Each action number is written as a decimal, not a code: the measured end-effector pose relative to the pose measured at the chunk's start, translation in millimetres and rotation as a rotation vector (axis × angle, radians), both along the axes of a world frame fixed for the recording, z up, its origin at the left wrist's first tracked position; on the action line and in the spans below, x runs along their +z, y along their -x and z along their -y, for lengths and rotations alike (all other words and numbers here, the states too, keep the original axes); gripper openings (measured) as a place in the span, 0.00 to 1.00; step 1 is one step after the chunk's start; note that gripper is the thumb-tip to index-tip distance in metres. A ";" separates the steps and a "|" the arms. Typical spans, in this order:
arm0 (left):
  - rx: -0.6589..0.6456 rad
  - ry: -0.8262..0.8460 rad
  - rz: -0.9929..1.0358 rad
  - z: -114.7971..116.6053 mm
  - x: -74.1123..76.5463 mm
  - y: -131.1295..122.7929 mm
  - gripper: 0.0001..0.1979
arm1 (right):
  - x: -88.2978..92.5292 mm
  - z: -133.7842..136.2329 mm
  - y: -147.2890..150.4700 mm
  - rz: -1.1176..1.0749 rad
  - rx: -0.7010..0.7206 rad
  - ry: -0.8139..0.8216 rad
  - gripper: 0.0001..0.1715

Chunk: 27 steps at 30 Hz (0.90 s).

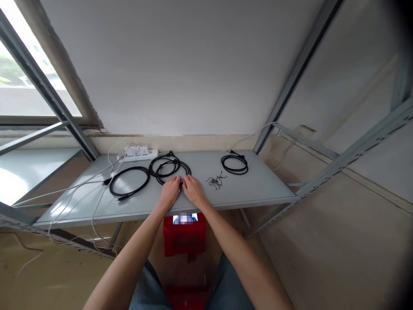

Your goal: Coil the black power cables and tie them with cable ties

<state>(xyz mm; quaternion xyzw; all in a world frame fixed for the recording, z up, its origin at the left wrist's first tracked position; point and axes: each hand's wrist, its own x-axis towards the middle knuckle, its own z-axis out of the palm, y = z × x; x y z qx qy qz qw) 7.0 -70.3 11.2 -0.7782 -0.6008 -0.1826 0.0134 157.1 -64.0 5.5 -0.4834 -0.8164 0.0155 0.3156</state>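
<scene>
My left hand (171, 189) and my right hand (192, 188) are close together at the near side of a coiled black cable (188, 167). Both hands have their fingers closed on this cable, partly hiding it. Behind and left of it, another black cable coil (151, 165) overlaps or touches it. Further left lies a looser black cable loop (129, 168) with its plug ends showing. To the right of my right hand is a small pile of short black twist ties (216, 181). A separate black cable coil (235, 172) rests at the right.
A white power strip (138, 156) with plugged-in adapters stands at the back left of the grey shelf (258, 185). White cords (77, 186) run across its left side and hang over the edge. Below is a red stool (183, 241) with a lit phone (185, 218) on it. Metal posts (290, 73) frame the shelf.
</scene>
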 end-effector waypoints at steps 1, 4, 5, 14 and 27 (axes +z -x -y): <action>-0.003 0.001 0.014 -0.2 0.4 -0.9 0.09 | -0.3 -0.6 0.3 -0.001 -0.019 0.002 0.10; -0.013 -0.003 0.042 -0.6 2.8 -3.2 0.13 | -1.2 -2.9 0.9 -0.003 -0.076 -0.004 0.10; -0.011 0.005 0.039 -0.7 3.6 -3.6 0.15 | -1.4 -3.7 0.9 -0.002 -0.091 -0.007 0.10; 0.022 0.080 -0.062 -4.4 2.6 -4.4 0.21 | -5.4 -5.9 -0.8 -0.035 -0.094 0.011 0.12; -0.009 0.123 -0.054 -1.2 7.6 -5.0 0.20 | -5.4 -2.5 -4.9 -0.097 -0.014 -0.020 0.18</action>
